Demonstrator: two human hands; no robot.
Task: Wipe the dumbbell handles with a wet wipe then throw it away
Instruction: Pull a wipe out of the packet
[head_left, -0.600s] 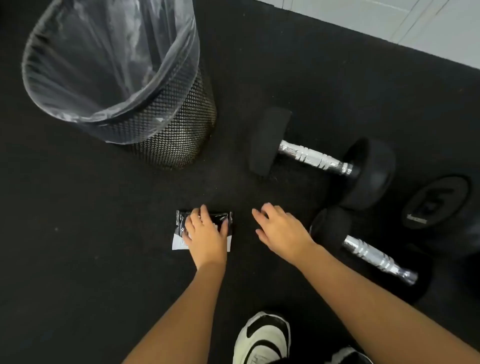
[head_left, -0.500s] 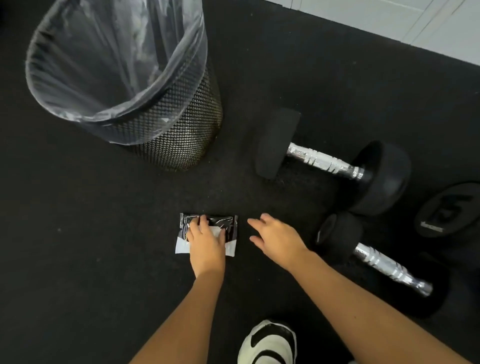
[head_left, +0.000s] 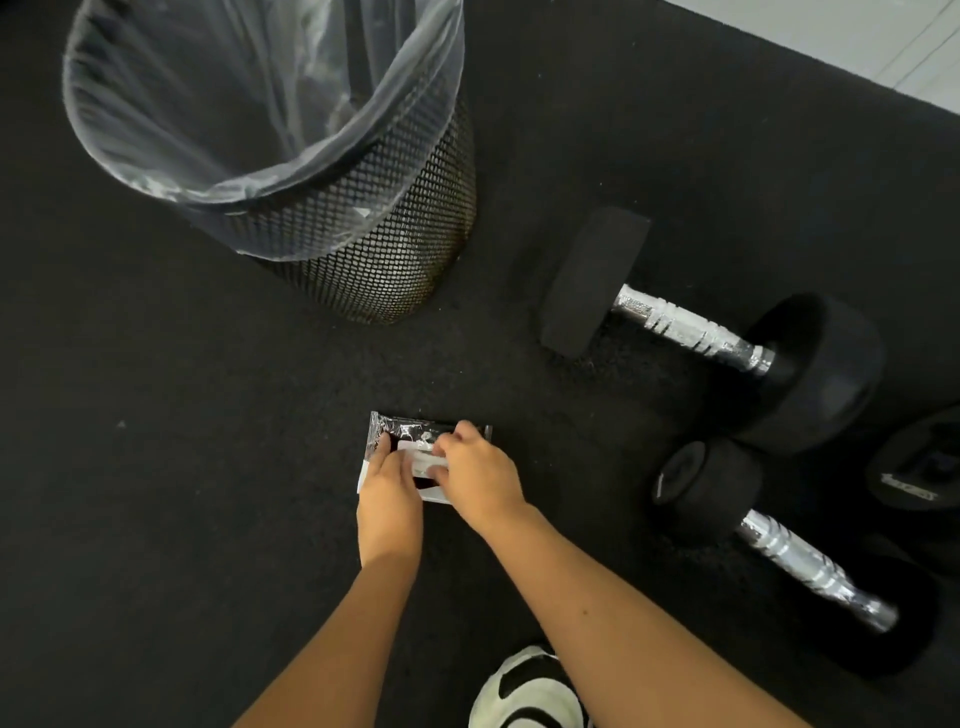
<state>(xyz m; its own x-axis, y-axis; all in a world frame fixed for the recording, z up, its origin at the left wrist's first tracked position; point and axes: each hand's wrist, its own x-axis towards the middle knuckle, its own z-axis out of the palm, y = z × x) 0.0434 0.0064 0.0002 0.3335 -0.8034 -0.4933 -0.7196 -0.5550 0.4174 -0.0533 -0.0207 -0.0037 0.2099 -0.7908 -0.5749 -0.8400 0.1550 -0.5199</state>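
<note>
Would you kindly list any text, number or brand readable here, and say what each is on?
Weight plate, at the right edge: light lettering near its rim and a large raised figure, both too blurred and cropped to read.
Wipe pack, under both hands: print too small and glary to read.
Dumbbells, bin, shoe: no text visible.

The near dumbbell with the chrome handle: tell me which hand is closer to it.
Right. The right hand is on the wet wipe pack, on the side towards the near dumbbell; the left hand sits farther away.
</note>
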